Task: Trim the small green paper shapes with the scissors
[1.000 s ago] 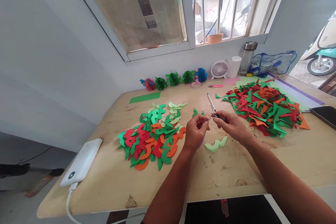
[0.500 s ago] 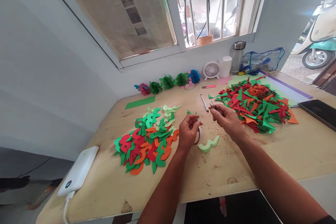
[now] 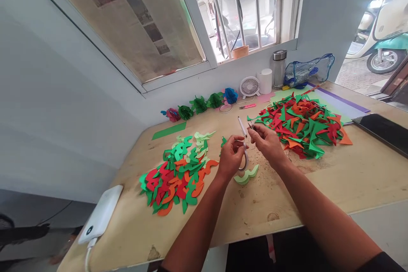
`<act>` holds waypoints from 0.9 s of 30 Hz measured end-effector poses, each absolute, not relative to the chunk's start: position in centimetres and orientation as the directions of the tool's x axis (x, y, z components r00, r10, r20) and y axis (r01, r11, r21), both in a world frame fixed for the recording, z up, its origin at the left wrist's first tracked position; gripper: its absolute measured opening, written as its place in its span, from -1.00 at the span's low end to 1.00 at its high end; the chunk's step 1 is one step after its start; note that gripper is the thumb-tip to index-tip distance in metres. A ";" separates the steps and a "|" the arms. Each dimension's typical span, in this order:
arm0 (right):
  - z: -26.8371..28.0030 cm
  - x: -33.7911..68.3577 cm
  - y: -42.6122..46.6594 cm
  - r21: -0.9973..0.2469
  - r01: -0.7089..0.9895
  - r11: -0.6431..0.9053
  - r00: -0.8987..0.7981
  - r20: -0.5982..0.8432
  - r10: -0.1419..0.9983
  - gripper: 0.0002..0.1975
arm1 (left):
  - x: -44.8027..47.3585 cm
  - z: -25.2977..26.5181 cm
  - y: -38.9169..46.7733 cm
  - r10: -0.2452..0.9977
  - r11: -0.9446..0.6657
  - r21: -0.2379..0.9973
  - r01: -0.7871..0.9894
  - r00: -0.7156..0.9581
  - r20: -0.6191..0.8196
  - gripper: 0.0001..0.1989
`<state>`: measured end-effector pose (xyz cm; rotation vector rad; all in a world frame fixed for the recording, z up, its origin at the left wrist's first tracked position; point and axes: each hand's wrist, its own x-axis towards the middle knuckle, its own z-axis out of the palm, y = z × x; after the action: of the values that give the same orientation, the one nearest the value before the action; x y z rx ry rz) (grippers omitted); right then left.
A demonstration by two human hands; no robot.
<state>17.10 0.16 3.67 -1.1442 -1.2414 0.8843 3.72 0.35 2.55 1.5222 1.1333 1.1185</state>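
My left hand [image 3: 232,158] is closed, its thumb and fingers pinching the upper edge of a narrow white tape roll [image 3: 245,162]. The roll hangs upright above the table. My right hand [image 3: 267,142] is closed around small dark scissors [image 3: 251,126]; only their two thin tips show, pointing up and left. The two hands are close together but apart. Below the roll lies a pale green wavy paper strip [image 3: 247,175]. A white pen [image 3: 242,127] lies just beyond my hands, and a small green paper piece [image 3: 223,140] sits behind my left hand.
Left is a pile of curved paper cut-outs [image 3: 174,178]; right, a heap of paper scraps [image 3: 302,123]. Along the wall stand folded paper figures [image 3: 199,104], a fan [image 3: 249,87] and a glass bottle [image 3: 279,70]. A phone [image 3: 384,131] and a power bank [image 3: 101,212] lie at the sides.
The tape roll now shows more fully below my left fingers, and my hands are slightly closer together. My view has shifted a little, so the table things appear further left.
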 end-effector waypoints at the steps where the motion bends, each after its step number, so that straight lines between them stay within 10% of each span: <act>1: 3.5 17.2 0.3 -0.968 0.072 0.240 0.167 0.249 0.954 -0.66 | 3.9 2.6 0.5 0.973 -0.179 0.969 0.171 0.179 0.148 -0.78; 17: 3.0 17.6 1.0 -0.962 -0.082 0.260 0.279 0.229 0.933 -0.64 | 6.6 2.7 3.3 0.950 -0.138 0.965 0.224 0.304 0.065 -0.78; 27: 2.8 17.6 1.2 -0.957 -0.077 0.281 0.282 0.249 0.926 -0.71 | 8.0 1.6 4.8 0.953 -0.262 0.765 0.588 0.281 0.111 -0.68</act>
<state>17.59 1.23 2.82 -1.0460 -1.0444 0.8689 8.01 4.85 1.56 1.9488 1.3789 0.7780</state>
